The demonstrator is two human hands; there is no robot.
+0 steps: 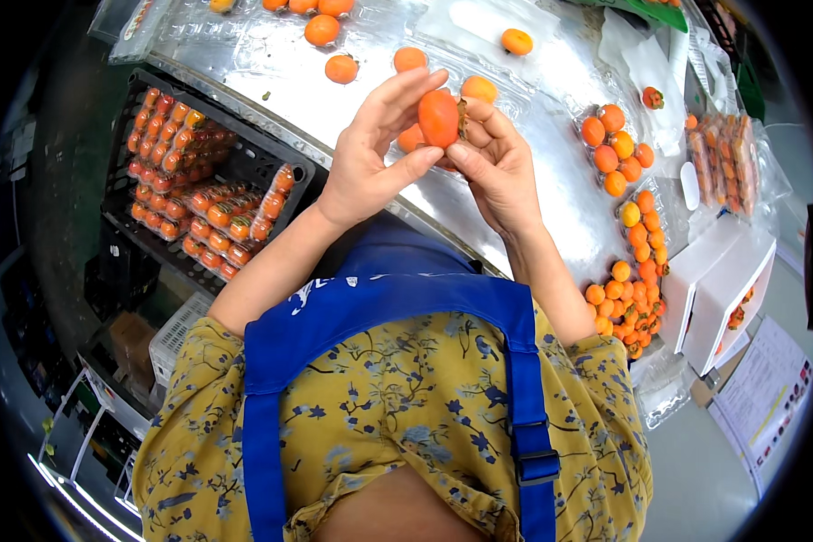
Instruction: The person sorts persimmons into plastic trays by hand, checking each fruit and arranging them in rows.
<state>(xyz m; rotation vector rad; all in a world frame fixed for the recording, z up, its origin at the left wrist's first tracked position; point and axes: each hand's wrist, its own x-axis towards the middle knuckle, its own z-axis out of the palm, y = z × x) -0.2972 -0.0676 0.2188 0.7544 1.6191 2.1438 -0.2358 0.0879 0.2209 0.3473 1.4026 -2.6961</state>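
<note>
Between my two hands, above the metal table (555, 196), an orange-red persimmon (438, 118) is held on its side, its dry brown calyx facing right. My left hand (379, 135) steadies it with the thumb at its lower edge and the fingers curved behind its top. The fingertips of my right hand (494, 152) pinch it by the calyx side and the lower edge. Right below lies a clear plastic tray with persimmons in it, among them one at its upper edge (410, 59) and a yellower one (479, 89); my hands partly hide it.
A black crate (298, 177) with packed persimmon trays stands at the left. Loose persimmons (633, 298) pile up along the table's right side, near white foam boxes (704, 271). Wrapped packs (725, 162) stand at the upper right. A single persimmon (516, 42) lies on plastic farther back.
</note>
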